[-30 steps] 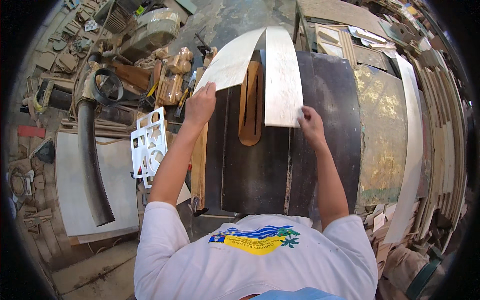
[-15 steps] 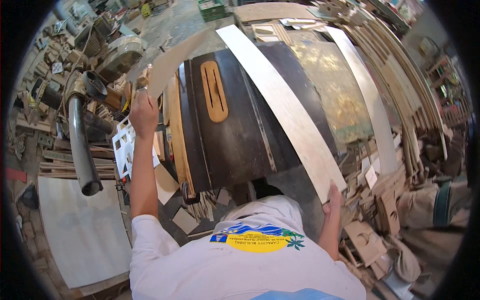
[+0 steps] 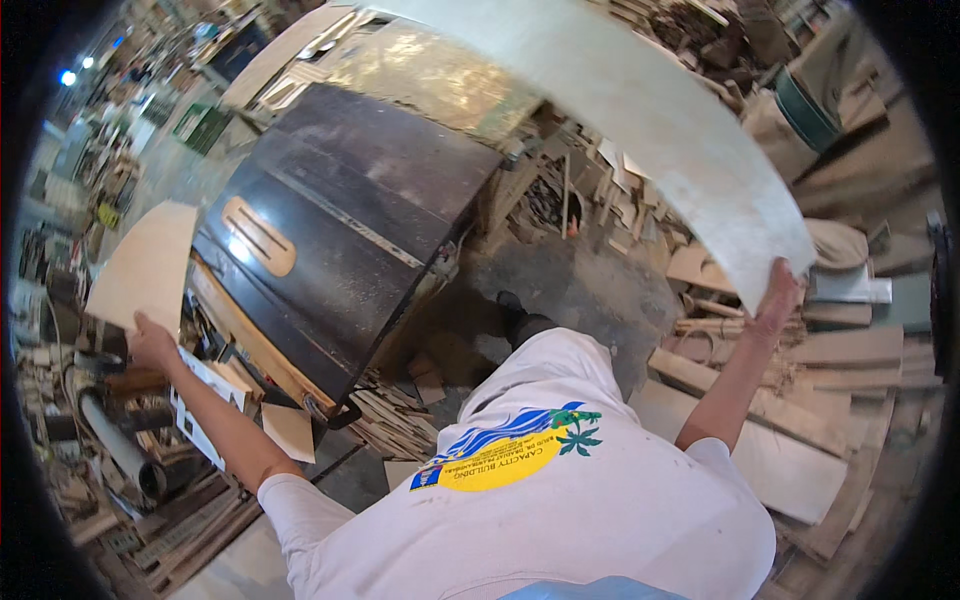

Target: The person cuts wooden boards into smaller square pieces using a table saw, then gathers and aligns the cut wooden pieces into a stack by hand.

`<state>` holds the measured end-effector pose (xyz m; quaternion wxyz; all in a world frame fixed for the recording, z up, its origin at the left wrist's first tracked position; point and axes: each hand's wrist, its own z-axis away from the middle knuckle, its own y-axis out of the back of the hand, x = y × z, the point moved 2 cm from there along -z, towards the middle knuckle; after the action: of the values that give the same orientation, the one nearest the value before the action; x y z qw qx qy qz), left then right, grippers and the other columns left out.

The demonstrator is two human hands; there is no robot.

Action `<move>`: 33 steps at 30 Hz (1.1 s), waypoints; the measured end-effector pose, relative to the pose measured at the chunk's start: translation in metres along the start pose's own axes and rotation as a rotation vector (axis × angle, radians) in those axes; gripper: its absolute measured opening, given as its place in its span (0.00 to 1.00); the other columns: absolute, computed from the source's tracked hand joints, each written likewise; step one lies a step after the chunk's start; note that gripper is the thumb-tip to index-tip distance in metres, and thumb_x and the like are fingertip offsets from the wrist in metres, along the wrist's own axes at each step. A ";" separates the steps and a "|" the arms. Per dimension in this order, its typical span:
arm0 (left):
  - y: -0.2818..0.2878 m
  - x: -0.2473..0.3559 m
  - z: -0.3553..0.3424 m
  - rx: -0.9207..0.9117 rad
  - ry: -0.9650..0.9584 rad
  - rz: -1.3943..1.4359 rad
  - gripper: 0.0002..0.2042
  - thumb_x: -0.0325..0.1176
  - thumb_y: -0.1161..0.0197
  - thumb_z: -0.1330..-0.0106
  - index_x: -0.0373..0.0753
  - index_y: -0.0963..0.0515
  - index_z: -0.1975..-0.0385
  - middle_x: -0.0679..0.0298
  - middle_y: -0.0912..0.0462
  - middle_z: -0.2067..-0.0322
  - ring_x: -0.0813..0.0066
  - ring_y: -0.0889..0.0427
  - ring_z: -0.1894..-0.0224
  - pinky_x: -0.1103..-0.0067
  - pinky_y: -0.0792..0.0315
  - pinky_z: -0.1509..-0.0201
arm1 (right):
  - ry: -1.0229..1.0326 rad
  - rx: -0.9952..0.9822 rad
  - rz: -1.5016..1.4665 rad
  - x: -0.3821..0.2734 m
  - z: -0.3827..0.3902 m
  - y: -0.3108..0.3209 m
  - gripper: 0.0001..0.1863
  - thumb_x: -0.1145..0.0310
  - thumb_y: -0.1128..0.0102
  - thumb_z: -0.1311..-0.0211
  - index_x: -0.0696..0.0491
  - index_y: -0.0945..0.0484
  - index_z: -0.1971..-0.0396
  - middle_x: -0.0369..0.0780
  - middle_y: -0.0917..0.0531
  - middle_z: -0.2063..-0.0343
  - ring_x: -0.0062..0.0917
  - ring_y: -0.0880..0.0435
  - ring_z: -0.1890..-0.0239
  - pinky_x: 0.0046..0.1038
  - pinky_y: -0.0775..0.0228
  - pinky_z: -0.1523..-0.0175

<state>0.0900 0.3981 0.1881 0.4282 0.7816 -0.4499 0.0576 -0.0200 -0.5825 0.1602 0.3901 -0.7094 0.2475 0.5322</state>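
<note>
My right hand (image 3: 778, 296) grips the near end of a long pale board (image 3: 640, 110) that arcs up across the top of the view, lifted well off to the right of the dark saw table (image 3: 340, 230). My left hand (image 3: 150, 340) holds the lower edge of a smaller light wood panel (image 3: 145, 265) out to the left of that table. A wooden insert plate (image 3: 258, 236) sits in the table top. My white shirt fills the bottom of the view.
Piles of wood offcuts and planks (image 3: 800, 400) lie on the floor at the right. A grey pipe (image 3: 115, 450) and scrap pieces lie at the lower left. A green bin (image 3: 805, 105) stands at the upper right.
I have turned to the right, away from the table. My right hand has swung the long board off the table top toward the right, and my left hand has carried the smaller panel out left.
</note>
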 end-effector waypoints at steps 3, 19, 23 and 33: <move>0.028 0.030 0.002 0.048 -0.007 -0.029 0.31 0.55 0.44 0.32 0.22 0.18 0.67 0.36 0.16 0.67 0.36 0.17 0.61 0.55 0.25 0.53 | 0.067 0.031 -0.187 -0.027 0.006 0.076 0.26 0.59 0.38 0.35 0.58 0.28 0.42 0.42 0.21 0.45 0.36 0.23 0.43 0.38 0.32 0.36; 0.111 0.179 0.026 0.265 -0.101 0.235 0.34 0.60 0.41 0.34 0.23 0.16 0.67 0.40 0.14 0.67 0.44 0.16 0.64 0.59 0.24 0.56 | 0.166 0.350 -0.443 0.042 -0.040 0.162 0.19 0.72 0.40 0.34 0.57 0.27 0.45 0.40 0.17 0.51 0.28 0.15 0.52 0.28 0.18 0.49; 0.113 0.232 0.067 0.231 -0.059 0.288 0.31 0.57 0.39 0.33 0.23 0.16 0.65 0.42 0.14 0.66 0.49 0.15 0.64 0.63 0.23 0.56 | 0.044 0.381 -0.426 0.090 -0.112 0.114 0.18 0.71 0.38 0.35 0.57 0.26 0.47 0.40 0.16 0.54 0.28 0.15 0.54 0.27 0.18 0.52; 0.097 0.354 0.165 0.050 0.018 0.173 0.26 0.51 0.35 0.32 0.25 0.16 0.67 0.50 0.13 0.69 0.66 0.17 0.71 0.70 0.25 0.63 | -0.519 0.235 -0.486 0.304 -0.352 0.008 0.21 0.58 0.43 0.29 0.57 0.28 0.45 0.41 0.18 0.55 0.28 0.18 0.61 0.28 0.20 0.57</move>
<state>0.1763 0.0248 0.3131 0.4059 0.7498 -0.5103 0.1125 0.2667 -0.8547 -0.0853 0.6337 -0.5391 0.0243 0.5543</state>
